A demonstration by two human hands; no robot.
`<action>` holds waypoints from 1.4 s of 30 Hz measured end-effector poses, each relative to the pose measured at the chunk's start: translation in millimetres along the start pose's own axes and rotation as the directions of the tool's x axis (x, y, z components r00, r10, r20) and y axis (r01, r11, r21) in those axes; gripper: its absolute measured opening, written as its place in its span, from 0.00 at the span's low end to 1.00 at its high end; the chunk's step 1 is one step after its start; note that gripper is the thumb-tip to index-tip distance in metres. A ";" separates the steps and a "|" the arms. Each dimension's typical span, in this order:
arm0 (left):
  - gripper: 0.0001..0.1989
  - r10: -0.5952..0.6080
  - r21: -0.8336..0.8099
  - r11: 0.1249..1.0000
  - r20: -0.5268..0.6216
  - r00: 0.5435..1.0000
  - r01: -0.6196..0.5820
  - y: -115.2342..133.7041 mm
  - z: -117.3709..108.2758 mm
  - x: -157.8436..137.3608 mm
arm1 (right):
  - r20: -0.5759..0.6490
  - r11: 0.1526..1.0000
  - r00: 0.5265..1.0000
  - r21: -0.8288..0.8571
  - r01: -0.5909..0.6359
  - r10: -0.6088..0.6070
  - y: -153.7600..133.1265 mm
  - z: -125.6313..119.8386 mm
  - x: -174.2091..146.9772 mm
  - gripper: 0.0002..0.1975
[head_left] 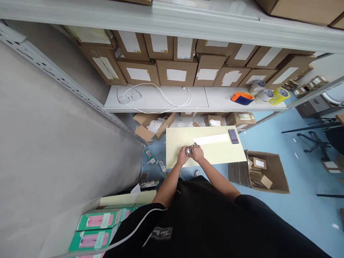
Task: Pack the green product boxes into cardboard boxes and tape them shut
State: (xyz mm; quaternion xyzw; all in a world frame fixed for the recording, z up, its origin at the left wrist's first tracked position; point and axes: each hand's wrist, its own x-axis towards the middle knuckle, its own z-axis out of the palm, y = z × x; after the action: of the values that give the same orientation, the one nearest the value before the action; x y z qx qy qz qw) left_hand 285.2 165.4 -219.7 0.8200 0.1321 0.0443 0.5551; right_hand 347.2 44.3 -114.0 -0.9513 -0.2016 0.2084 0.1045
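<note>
Over a cream-coloured board [182,136], both hands meet around a small shiny silver object [189,151] with a rounded shape; its exact kind is too small to make out. My left hand [183,156] closes on its left side. From the right, the fingers of my right hand [197,153] grip the same object, partly covering it. A long white strip [212,140] lies on the board just beyond my right hand. At the strip's far right end rests a dark purple rectangular item [233,136], blurred by pixelation.
Behind the board, a white shelf [161,98] carries cardboard boxes [176,74], a white cable [166,104], glasses [129,96], an orange-and-blue tape dispenser [242,98] and tape rolls [266,95]. An open carton [279,173] stands right. Green boxes [95,221] are stacked at lower left.
</note>
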 end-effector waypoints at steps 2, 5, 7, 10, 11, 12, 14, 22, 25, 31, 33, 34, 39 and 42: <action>0.37 -0.019 -0.017 1.000 0.014 1.000 0.019 -1.5 -2.2 6.4 | 0.025 1.000 1.000 -0.008 0.007 -0.006 -3.8 -1.5 9.0 0.23; 0.39 -0.056 -0.030 0.998 0.037 0.998 0.057 -4.8 -7.7 13.5 | 0.083 1.000 0.996 -0.019 0.024 -0.022 -10.8 -5.6 28.1 0.22; 0.41 -0.076 -0.033 0.996 0.038 0.996 0.077 -5.8 -10.6 15.8 | 0.138 0.999 0.990 -0.026 0.020 -0.017 -14.8 -8.6 40.3 0.24; 0.43 -0.082 -0.034 0.996 0.051 0.995 0.084 -4.2 -11.7 16.3 | 0.210 0.998 0.977 -0.055 -0.009 0.020 -17.1 -11.8 50.6 0.26; 0.43 -0.083 -0.031 0.996 0.056 0.995 0.084 -3.2 -11.4 15.9 | 0.219 0.997 0.975 -0.072 -0.014 0.030 -16.7 -12.2 51.2 0.26; 0.43 -0.083 -0.027 0.996 0.059 0.995 0.085 -2.1 -10.7 15.1 | 0.215 0.996 0.976 -0.088 -0.010 0.029 -16.1 -12.3 50.5 0.27; 0.42 -0.084 -0.014 0.996 0.060 0.995 0.085 -0.2 -9.2 13.2 | 0.184 0.994 0.983 -0.109 0.026 -0.006 -14.6 -11.3 46.0 0.28; 0.37 -0.094 0.020 0.995 0.054 0.994 0.093 5.1 -4.9 10.1 | 0.082 0.981 0.983 -0.093 0.171 -0.164 -11.5 -23.6 28.2 0.24; 0.37 -0.104 0.042 0.994 0.041 0.994 0.103 7.2 -2.6 11.6 | 0.049 0.975 0.980 -0.102 0.197 -0.193 -7.2 -35.4 24.2 0.26; 0.35 -0.103 0.065 0.993 0.018 0.995 0.102 8.8 2.4 9.4 | 0.075 0.966 0.975 -0.138 0.218 -0.210 -6.8 -33.4 14.8 0.32; 0.34 -0.116 0.074 0.991 0.017 0.993 0.115 9.5 2.5 8.3 | 0.049 0.967 0.976 -0.130 0.219 -0.214 -9.0 -28.1 13.6 0.30; 0.34 -0.125 0.084 0.989 0.023 0.992 0.123 10.0 2.1 8.0 | 0.029 0.971 0.977 -0.110 0.214 -0.212 -9.5 -26.8 13.3 0.29; 0.35 -0.144 0.111 0.984 0.016 0.989 0.141 12.6 -2.3 8.2 | -0.120 0.976 0.981 0.135 0.171 -0.155 -1.5 -54.0 9.6 0.29; 0.34 -0.135 0.104 0.985 -0.004 0.991 0.134 12.5 -4.2 9.0 | -0.172 0.925 0.975 0.329 0.193 -0.143 7.2 -96.8 0.6 0.26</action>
State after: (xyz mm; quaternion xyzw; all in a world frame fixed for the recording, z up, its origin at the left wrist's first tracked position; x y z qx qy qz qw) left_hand 295.0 167.2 -207.2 0.8371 0.1884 -0.0015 0.5136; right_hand 392.6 27.0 -30.0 -0.9102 -0.2349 0.1612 0.3005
